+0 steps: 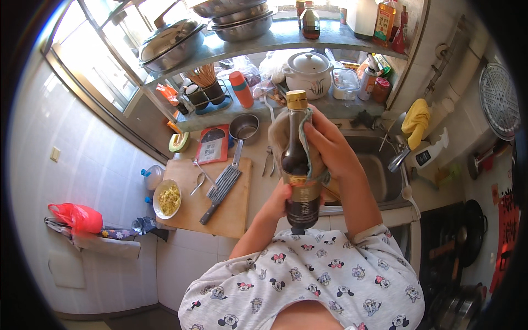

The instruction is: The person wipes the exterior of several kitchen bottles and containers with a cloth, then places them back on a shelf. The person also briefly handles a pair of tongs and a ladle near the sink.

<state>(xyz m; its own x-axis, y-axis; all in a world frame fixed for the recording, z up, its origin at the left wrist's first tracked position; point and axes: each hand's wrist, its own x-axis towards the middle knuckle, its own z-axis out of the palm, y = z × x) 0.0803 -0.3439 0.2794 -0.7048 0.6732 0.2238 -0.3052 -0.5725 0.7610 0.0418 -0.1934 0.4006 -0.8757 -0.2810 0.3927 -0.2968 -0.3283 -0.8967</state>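
Observation:
A dark glass sauce bottle (303, 206) with a gold cap stands close in front of me, nearly upright. Around its lower part my left hand (281, 199) is closed, its fingers partly hidden behind the glass. My right hand (328, 142) grips a beige cloth (278, 128) with a green edge, pressed against the bottle's neck and upper side. To the left, a cleaver (225, 183) and a spoon (198, 183) lie on a wooden cutting board (235, 222). A white bowl (178, 210) of chopped yellowish food rests at the board's left edge.
A sink (381, 165) with a faucet (398, 159) lies to the right. Behind the board are a small saucepan (244, 127), a red packet (211, 144) and a cut melon (179, 142). Shelves (235, 47) ahead hold pots and several bottles. A stove (439, 243) stands at the lower right.

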